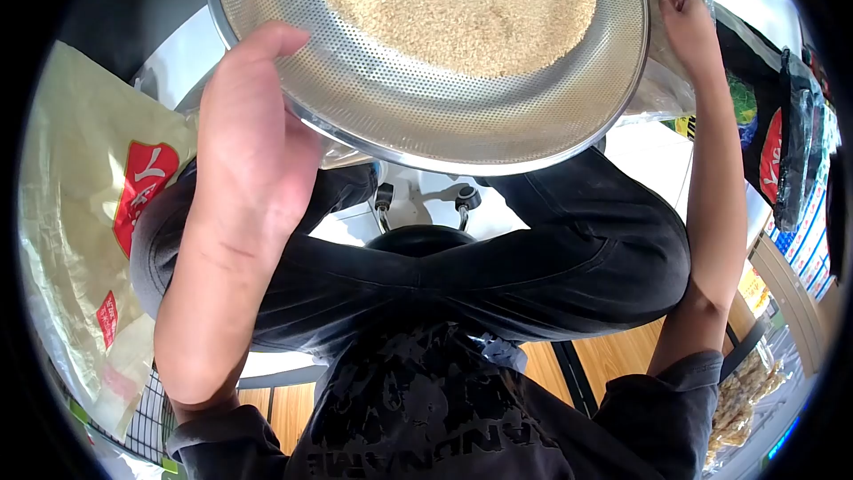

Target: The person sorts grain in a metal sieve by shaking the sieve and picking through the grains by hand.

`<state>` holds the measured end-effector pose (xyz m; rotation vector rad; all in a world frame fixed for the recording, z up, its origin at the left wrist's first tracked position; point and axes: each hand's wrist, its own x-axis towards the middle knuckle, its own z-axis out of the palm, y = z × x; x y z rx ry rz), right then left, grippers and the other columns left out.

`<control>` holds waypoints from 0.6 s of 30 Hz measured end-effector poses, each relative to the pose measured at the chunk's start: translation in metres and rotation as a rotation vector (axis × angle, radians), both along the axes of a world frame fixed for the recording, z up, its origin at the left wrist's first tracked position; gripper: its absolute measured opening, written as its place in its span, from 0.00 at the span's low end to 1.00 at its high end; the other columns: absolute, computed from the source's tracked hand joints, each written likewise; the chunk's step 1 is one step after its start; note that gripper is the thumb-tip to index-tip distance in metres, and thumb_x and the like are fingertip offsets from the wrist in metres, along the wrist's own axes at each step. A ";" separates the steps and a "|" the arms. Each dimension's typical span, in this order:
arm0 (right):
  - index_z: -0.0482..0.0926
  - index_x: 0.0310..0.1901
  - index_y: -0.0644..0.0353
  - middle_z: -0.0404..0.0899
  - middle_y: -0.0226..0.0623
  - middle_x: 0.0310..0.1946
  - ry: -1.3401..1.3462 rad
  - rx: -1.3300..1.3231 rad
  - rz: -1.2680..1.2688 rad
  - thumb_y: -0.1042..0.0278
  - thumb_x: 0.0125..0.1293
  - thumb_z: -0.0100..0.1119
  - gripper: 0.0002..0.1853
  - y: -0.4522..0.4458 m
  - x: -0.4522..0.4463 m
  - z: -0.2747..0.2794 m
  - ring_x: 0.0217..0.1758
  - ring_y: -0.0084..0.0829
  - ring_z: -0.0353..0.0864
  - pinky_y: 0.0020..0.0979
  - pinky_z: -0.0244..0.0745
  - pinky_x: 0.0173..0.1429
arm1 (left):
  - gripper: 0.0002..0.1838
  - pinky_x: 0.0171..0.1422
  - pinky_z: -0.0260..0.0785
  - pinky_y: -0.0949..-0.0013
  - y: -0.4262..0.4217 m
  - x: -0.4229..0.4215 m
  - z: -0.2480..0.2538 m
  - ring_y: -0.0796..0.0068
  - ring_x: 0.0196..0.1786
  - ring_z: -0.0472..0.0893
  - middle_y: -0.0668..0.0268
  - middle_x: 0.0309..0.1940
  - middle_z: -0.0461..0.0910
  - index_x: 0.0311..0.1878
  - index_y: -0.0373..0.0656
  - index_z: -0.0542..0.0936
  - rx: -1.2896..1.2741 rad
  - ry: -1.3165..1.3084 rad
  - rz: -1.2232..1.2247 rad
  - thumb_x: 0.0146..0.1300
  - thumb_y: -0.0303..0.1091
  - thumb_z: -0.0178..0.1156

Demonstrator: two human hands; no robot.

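A round perforated metal sieve (444, 138) spans the top of the head view, its upper edge cut off. Small pale tan grains (471, 13) lie in it, heaped towards its far side; their exact kind is not clear. My left hand (258, 116) grips the sieve's near left rim, thumb over the edge and the other fingers underneath. Beyond the sieve's right rim, my right hand (686, 18) is closed, its curled fingers at a clear plastic bag (662, 84) and apart from the sieve. The bag passes partly behind the sieve.
My bent legs (577, 258) in dark trousers are below the sieve. A large beige bag with red labels (67, 178) stands at left, by a black wire rack (149, 418). Packaged goods (782, 151) crowd the right, with a bag of brown pieces (746, 400) lower down.
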<state>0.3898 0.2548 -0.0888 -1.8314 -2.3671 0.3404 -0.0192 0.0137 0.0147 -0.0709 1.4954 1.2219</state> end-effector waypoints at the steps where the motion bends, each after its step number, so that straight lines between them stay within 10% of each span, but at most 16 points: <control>1: 0.80 0.51 0.67 0.78 0.36 0.30 -0.045 0.043 0.032 0.60 0.77 0.57 0.16 -0.006 -0.009 0.006 0.36 0.26 0.79 0.30 0.75 0.47 | 0.19 0.73 0.65 0.56 0.000 0.000 0.000 0.65 0.62 0.76 0.59 0.59 0.77 0.62 0.31 0.73 0.000 0.000 0.000 0.74 0.31 0.53; 7: 0.80 0.45 0.64 0.80 0.31 0.33 0.444 -0.129 0.237 0.76 0.72 0.59 0.04 -0.060 -0.128 0.059 0.37 0.22 0.78 0.29 0.76 0.43 | 0.16 0.72 0.66 0.60 -0.003 -0.006 -0.006 0.67 0.61 0.78 0.63 0.57 0.81 0.60 0.35 0.77 -0.027 -0.023 0.005 0.72 0.31 0.56; 12: 0.86 0.44 0.62 0.85 0.38 0.34 0.362 -0.410 0.757 0.77 0.64 0.66 0.08 -0.089 -0.177 0.067 0.31 0.30 0.82 0.33 0.78 0.39 | 0.14 0.69 0.67 0.62 -0.005 -0.010 -0.007 0.68 0.59 0.79 0.64 0.55 0.82 0.57 0.37 0.79 -0.036 -0.047 0.007 0.71 0.31 0.57; 18: 0.87 0.41 0.61 0.84 0.39 0.32 0.285 -0.502 0.733 0.77 0.59 0.68 0.08 -0.093 -0.191 0.047 0.29 0.33 0.81 0.33 0.78 0.38 | 0.13 0.69 0.67 0.62 -0.008 -0.013 -0.011 0.68 0.58 0.80 0.64 0.54 0.83 0.55 0.37 0.80 -0.006 -0.052 0.013 0.71 0.31 0.58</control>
